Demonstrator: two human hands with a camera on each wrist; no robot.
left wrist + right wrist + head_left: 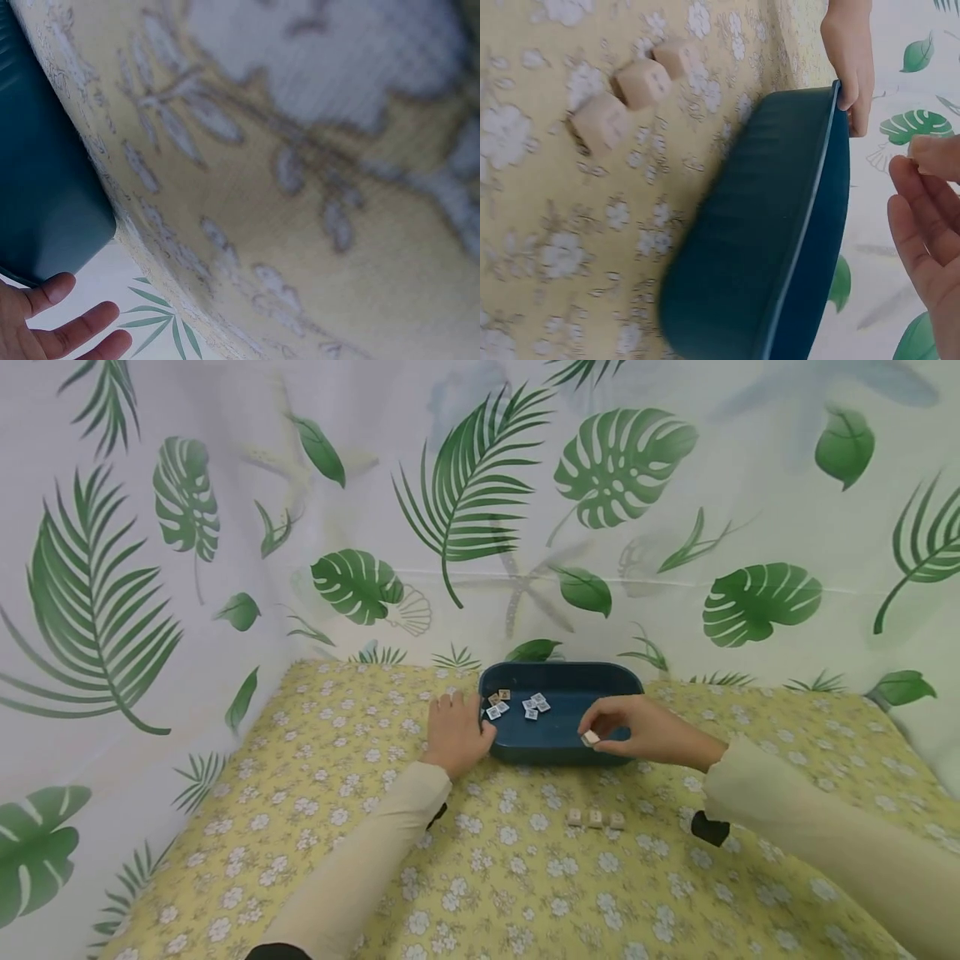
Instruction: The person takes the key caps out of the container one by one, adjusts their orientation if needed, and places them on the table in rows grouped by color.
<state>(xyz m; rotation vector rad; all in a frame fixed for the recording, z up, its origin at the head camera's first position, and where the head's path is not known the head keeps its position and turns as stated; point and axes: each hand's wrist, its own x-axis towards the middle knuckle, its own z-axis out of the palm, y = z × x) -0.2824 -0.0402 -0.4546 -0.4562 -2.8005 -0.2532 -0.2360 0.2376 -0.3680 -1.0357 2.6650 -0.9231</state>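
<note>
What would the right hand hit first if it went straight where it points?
Probably the left hand, at the left end of the tub, though relative height is hard to judge.

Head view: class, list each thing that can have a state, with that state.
Blue bin: upright, open-topped
Cloth: spread out
White pieces and brown pieces: lying in the bin
Wooden cubes: three, in a row on the cloth
Pinched cube: raised above rim height
Left hand: resting on the bin's left rim
Right hand: pinching that cube

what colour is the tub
Dark teal; the tub shows best in the right wrist view.
</note>
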